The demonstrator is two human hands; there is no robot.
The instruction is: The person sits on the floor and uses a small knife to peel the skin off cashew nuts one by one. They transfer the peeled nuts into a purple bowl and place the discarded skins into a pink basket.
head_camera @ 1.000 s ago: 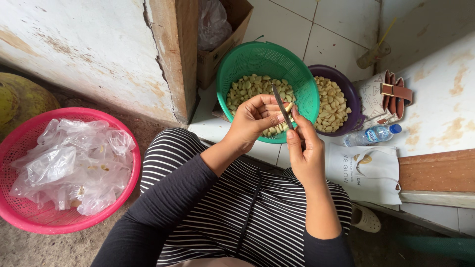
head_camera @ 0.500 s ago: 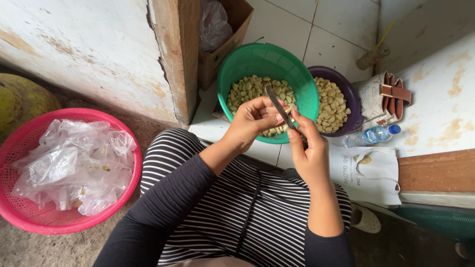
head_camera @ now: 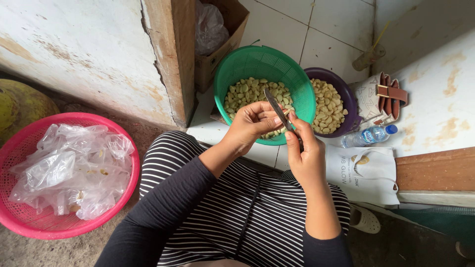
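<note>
My right hand (head_camera: 303, 157) grips a small knife (head_camera: 276, 107) with its dark blade pointing up and away over the green basket (head_camera: 232, 69). My left hand (head_camera: 252, 123) is curled right beside the blade, fingers pinched on a small pale bean that is mostly hidden. The green basket holds many pale beans (head_camera: 247, 91). Touching it on the right is a purple bowl (head_camera: 346, 96) with more pale beans (head_camera: 326, 106).
A pink basket (head_camera: 29, 225) full of crumpled clear plastic bags (head_camera: 69, 168) sits at left. A cardboard box (head_camera: 222, 44) stands behind the green basket. A water bottle (head_camera: 368, 136), a white bag (head_camera: 366, 173), sandals (head_camera: 388, 96) and a wooden board (head_camera: 435, 170) lie at right.
Both hands stay together over the green basket. The knife blade has tilted and shifted slightly left while my left fingers turned the bean.
</note>
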